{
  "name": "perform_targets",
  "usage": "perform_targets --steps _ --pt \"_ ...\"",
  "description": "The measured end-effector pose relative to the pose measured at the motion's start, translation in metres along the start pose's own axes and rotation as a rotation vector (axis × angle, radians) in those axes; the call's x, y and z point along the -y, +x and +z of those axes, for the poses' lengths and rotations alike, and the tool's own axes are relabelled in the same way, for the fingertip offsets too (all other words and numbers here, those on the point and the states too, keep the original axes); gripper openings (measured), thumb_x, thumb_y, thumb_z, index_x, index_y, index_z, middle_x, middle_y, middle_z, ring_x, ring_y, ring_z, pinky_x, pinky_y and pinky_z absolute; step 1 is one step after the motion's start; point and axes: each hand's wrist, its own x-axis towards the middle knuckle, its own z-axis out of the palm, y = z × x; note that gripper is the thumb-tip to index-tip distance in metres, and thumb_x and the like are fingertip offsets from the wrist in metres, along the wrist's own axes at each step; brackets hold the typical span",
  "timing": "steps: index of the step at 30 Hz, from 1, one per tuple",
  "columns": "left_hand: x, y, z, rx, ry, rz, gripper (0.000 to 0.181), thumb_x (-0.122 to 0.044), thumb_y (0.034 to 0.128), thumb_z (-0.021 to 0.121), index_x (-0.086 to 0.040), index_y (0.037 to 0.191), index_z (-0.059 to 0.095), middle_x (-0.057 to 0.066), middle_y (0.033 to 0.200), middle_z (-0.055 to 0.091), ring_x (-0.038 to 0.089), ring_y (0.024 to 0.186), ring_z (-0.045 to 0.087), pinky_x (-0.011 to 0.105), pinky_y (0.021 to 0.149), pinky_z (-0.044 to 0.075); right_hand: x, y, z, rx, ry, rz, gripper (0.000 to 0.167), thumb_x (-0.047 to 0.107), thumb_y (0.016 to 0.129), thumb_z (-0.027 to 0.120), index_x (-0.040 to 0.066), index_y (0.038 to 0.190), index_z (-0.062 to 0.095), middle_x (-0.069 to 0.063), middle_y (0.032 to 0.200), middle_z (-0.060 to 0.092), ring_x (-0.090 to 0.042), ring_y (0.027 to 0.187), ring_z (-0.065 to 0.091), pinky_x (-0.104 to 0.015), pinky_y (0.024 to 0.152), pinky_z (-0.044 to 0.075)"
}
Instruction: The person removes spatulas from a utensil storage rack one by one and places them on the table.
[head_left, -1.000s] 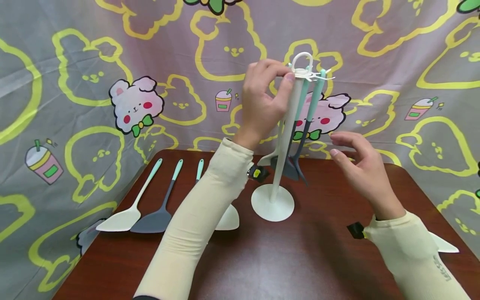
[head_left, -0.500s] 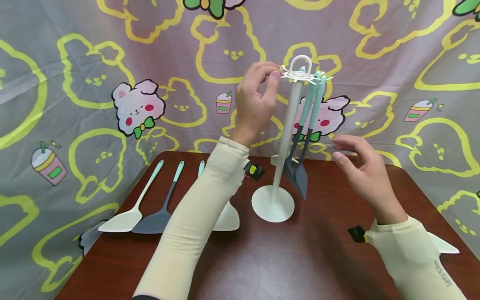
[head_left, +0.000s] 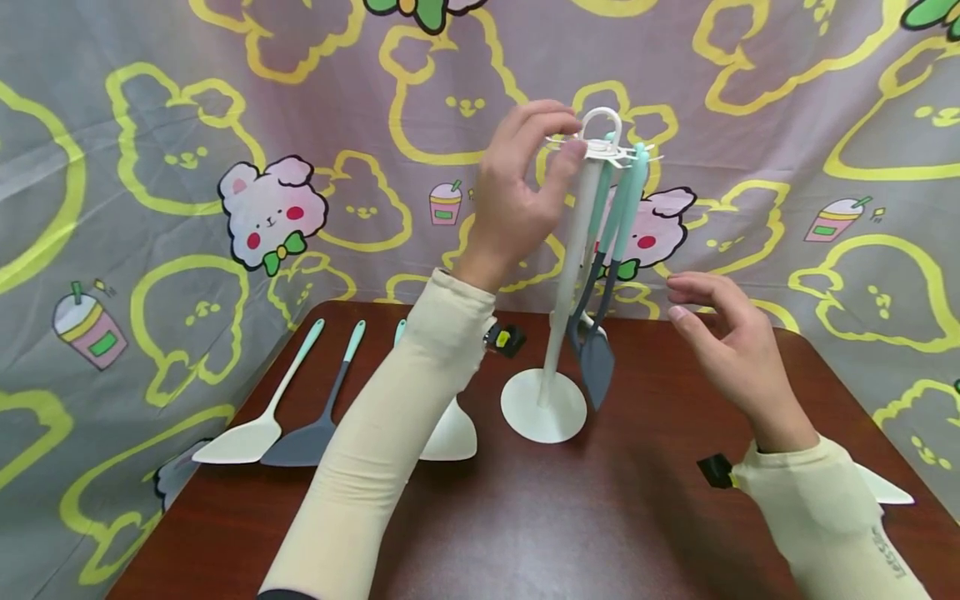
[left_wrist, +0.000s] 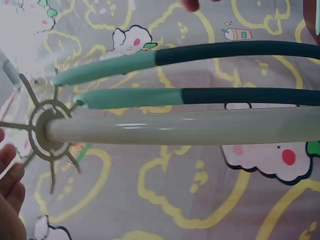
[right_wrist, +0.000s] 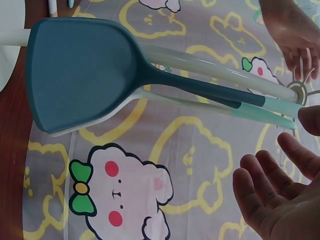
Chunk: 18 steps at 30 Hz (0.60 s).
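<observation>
From the head view, the left sleeve (head_left: 382, 450) hides the middle of the third spatula (head_left: 453, 429) along on the worktop (head_left: 555, 533); the right sleeve (head_left: 813, 500) covers much of a white blade (head_left: 885, 486) near the right edge. The slim white rack (head_left: 571, 283) stands back towards the far edge, hung with smooth, mint-handled grey spatulas (head_left: 597, 367), a white one (right_wrist: 170, 99) half hidden behind. Beside its spoked ring (head_left: 602, 151) the left hand (head_left: 517, 196) bends loosely, thumb apart; whether it touches, I can't tell. The right hand (head_left: 723, 350) is relaxed, spread, a gap off the handles.
</observation>
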Motion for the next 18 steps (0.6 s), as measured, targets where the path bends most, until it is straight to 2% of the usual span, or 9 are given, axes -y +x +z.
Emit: perform_targets --steps 1,3,6,10,18 --pt "-0.003 0.002 0.001 0.028 0.009 0.015 0.024 -0.015 0.0943 0.06 0.002 0.107 0.07 0.017 0.114 0.067 0.022 0.113 0.06 0.018 0.105 0.04 -0.001 0.0 0.0 0.0 0.003 0.001 0.034 0.01 0.096 0.06 0.008 0.13 0.061 0.006 0.125 0.058 0.001 0.107 0.056 -0.004 0.083 0.044" --pt "-0.005 0.004 0.003 0.081 0.026 0.003 0.023 -0.016 0.0941 0.061 0.001 0.105 0.072 0.016 0.114 0.068 0.021 0.114 0.06 0.016 0.105 0.039 -0.003 -0.001 -0.001 -0.004 0.012 0.0 0.034 0.008 0.095 0.06 0.009 0.13 0.062 0.005 0.125 0.058 0.001 0.107 0.056 -0.004 0.084 0.044" --pt "-0.003 0.003 0.004 0.137 0.045 -0.047 0.022 -0.015 0.0959 0.057 0.0 0.104 0.072 0.015 0.114 0.068 0.02 0.115 0.061 0.014 0.104 0.039 -0.005 -0.003 -0.002 -0.007 0.028 -0.004 0.035 0.005 0.095 0.06 0.01 0.129 0.062 0.005 0.124 0.058 0.001 0.107 0.057 -0.004 0.084 0.044" --pt "0.006 -0.002 0.004 0.148 0.045 -0.076 0.025 -0.012 0.0977 0.051 0.001 0.104 0.072 0.015 0.114 0.069 0.02 0.112 0.062 0.014 0.103 0.04 -0.007 -0.003 -0.002 -0.008 0.025 -0.001 0.035 0.005 0.095 0.06 0.009 0.13 0.062 0.003 0.124 0.058 0.002 0.106 0.058 -0.004 0.084 0.044" --pt "0.016 -0.001 0.003 0.14 0.03 -0.04 0.029 -0.009 0.0979 0.046 0.003 0.105 0.072 0.015 0.11 0.071 0.024 0.113 0.06 0.017 0.104 0.04 -0.008 -0.005 -0.003 -0.004 -0.011 0.013 0.034 0.009 0.096 0.06 0.01 0.13 0.062 -0.001 0.125 0.06 0.005 0.104 0.058 -0.003 0.084 0.043"
